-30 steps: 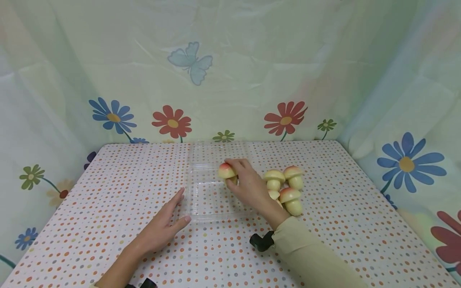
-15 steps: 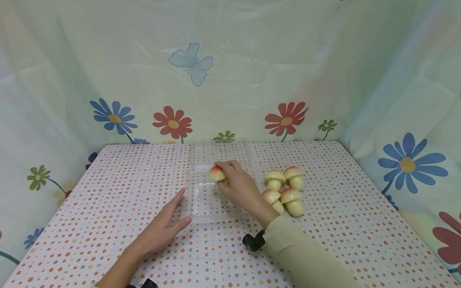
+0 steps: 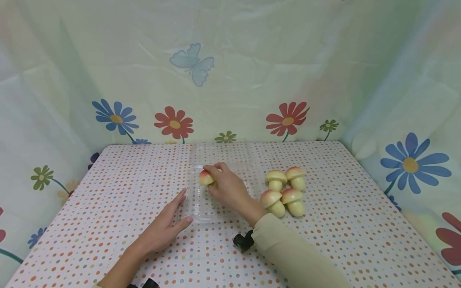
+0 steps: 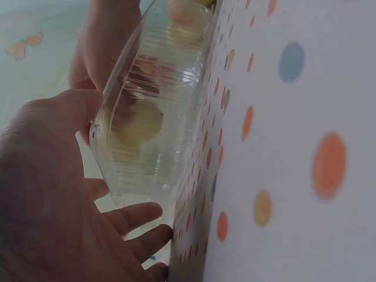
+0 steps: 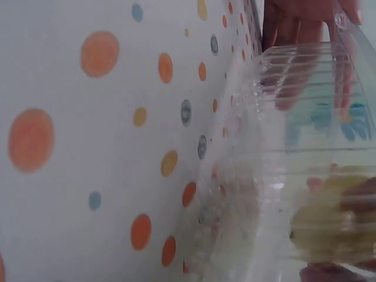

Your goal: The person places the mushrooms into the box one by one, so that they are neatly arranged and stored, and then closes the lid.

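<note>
My right hand (image 3: 229, 189) pinches a toy mushroom (image 3: 206, 178) with a pale yellow body and a red-tinged cap, inside a clear plastic box (image 3: 216, 218). Through the box's ribbed wall, the right wrist view shows the mushroom (image 5: 323, 226) low in the box. Its stem is mostly hidden by my fingers in the head view. My left hand (image 3: 163, 226) lies along the box's left side, thumb at the near corner and fingers extended. In the left wrist view the thumb of that hand (image 4: 53, 170) touches the box's rim.
Several more toy mushrooms (image 3: 292, 196) lie grouped on the dotted tablecloth (image 3: 342, 224), right of the box. The box's clear lid (image 3: 220, 152) lies folded back behind it. A flowered curtain (image 3: 230, 72) encloses the table's back and sides.
My right hand has moved left with the mushroom across the box, toward its left side. My left hand has stayed in place at the box.
</note>
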Action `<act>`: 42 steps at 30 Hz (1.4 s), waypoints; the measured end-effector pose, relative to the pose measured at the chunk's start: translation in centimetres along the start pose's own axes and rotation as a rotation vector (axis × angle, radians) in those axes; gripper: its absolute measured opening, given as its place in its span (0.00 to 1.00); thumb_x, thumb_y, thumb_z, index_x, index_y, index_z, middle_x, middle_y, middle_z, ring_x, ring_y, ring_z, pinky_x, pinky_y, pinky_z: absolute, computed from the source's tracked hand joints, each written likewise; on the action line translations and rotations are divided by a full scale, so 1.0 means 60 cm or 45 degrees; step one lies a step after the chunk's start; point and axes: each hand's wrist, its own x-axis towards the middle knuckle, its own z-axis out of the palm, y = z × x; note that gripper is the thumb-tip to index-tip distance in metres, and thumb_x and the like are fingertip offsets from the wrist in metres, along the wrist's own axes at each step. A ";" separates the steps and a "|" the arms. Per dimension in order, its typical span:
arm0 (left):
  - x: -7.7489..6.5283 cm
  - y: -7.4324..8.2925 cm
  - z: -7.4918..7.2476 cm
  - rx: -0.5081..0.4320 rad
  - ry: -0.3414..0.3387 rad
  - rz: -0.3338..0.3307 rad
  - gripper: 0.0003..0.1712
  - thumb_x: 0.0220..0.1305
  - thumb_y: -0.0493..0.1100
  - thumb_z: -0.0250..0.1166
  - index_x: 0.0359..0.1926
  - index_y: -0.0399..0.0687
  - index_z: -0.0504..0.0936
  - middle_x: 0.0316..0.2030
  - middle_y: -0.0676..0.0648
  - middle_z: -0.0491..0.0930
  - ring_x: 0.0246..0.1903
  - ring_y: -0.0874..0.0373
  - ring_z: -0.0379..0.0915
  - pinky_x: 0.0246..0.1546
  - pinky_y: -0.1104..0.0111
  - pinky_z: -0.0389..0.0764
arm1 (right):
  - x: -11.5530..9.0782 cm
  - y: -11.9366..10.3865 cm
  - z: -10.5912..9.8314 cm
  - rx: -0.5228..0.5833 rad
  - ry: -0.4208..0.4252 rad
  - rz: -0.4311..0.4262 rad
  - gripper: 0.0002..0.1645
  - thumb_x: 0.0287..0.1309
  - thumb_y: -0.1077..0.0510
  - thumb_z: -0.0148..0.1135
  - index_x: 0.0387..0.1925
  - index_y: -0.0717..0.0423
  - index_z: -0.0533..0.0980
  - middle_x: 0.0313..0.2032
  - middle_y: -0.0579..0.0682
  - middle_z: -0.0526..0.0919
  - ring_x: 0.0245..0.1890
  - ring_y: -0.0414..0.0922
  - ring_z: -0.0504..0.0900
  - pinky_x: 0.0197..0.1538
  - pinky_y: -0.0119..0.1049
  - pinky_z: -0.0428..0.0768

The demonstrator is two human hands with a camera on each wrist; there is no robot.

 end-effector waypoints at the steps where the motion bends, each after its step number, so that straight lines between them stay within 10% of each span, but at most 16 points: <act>1: 0.000 0.000 0.000 -0.001 -0.002 -0.003 0.48 0.76 0.56 0.60 0.84 0.54 0.43 0.80 0.37 0.56 0.80 0.38 0.49 0.77 0.38 0.50 | 0.002 -0.001 0.003 -0.011 -0.007 -0.008 0.36 0.64 0.59 0.66 0.73 0.42 0.71 0.66 0.54 0.74 0.46 0.51 0.85 0.44 0.45 0.86; 42: 0.000 0.000 -0.001 0.016 -0.008 0.003 0.47 0.77 0.56 0.59 0.84 0.56 0.43 0.80 0.38 0.55 0.80 0.39 0.49 0.77 0.38 0.51 | 0.020 -0.012 0.051 -0.168 -0.021 -0.023 0.31 0.64 0.58 0.68 0.68 0.44 0.74 0.57 0.55 0.77 0.32 0.44 0.80 0.31 0.38 0.80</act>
